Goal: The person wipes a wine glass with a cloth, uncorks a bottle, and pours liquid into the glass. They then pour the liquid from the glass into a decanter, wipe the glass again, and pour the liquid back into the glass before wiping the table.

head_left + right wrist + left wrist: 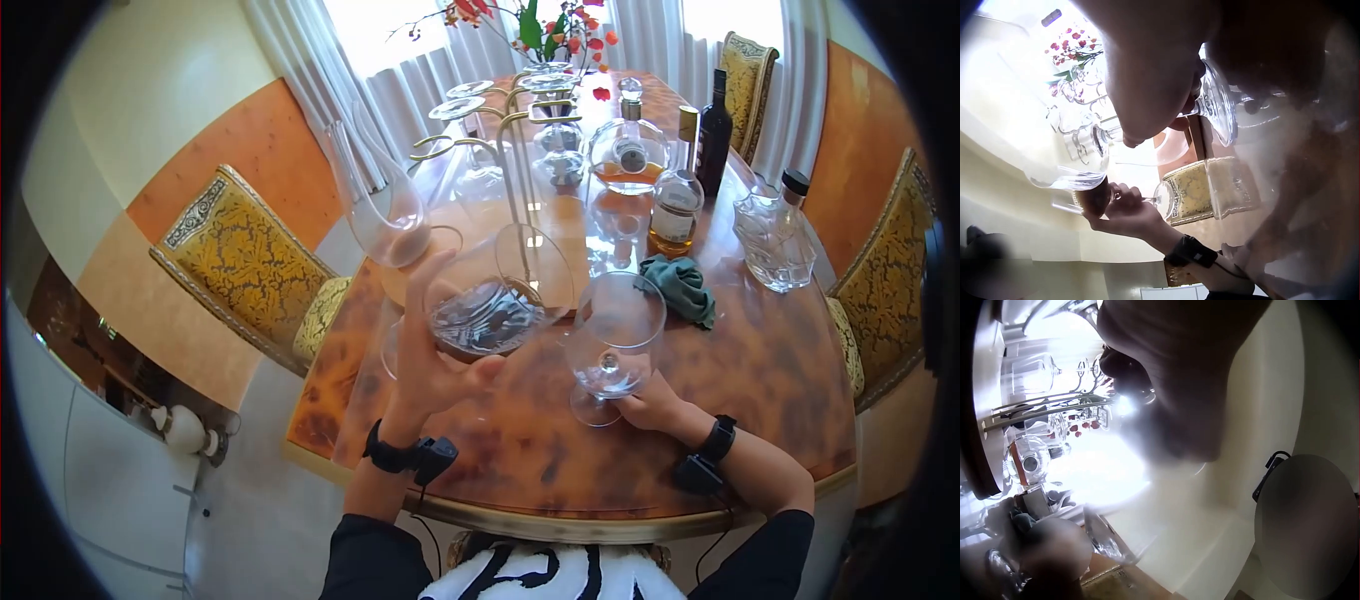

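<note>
My left hand (pixel 440 365) cradles a large-bowled wine glass (pixel 485 315) above the table, its stem passing between the fingers in the right wrist view. The glass is tipped well over, with its rim toward the right, and dark liquid lies along the lower side of the bowl. To the right, a second wine glass (pixel 617 320) stands close over the tabletop, looking empty. My right hand (pixel 655 400) pinches that glass low on its stem, just above the foot. In the left wrist view, the raised left hand (pixel 1166 381) is dark and blurred.
A gold rack (pixel 515 150) with hanging glasses stands behind the hands. Left of it is a curved decanter (pixel 395 225). A green cloth (pixel 678 290), a whisky bottle (pixel 675 212), a round decanter (pixel 628 160), a dark bottle (pixel 713 140) and a faceted decanter (pixel 778 245) stand right.
</note>
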Motion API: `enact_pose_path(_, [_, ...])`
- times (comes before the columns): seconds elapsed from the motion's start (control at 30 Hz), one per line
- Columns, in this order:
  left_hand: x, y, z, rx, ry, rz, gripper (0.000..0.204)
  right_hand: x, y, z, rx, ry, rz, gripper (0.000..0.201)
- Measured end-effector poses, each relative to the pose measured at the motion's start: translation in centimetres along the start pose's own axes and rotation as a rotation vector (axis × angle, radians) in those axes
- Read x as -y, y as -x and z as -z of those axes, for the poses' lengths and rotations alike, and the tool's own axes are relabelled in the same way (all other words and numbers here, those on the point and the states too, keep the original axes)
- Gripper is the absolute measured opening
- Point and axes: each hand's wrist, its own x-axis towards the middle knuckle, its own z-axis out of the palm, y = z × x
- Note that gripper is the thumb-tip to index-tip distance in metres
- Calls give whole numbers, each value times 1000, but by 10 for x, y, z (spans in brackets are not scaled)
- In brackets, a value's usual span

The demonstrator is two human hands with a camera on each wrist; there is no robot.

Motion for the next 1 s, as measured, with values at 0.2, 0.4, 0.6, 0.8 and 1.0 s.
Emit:
enact_pose_path(0.2, [0, -19, 3, -79, 41, -188, 106, -2, 1, 0, -10, -29, 8, 20])
enact_pose_path(0.4, [-19, -30, 28, 113, -220, -119, 102, -14, 4, -3, -9, -3, -2, 17])
enact_pose_path(0.6, [-44, -34, 25, 156, -147, -27, 98, -16, 5, -5, -13, -27, -30, 18])
enact_pose_path(0.8, [-58, -45, 27, 279, -330, -20, 95, -22, 6, -6, -22, 4, -12, 20])
enact_pose_path(1.0, [-60, -54, 21, 310, -393, -167, 94, -14, 5, -4, -20, 19, -29, 21])
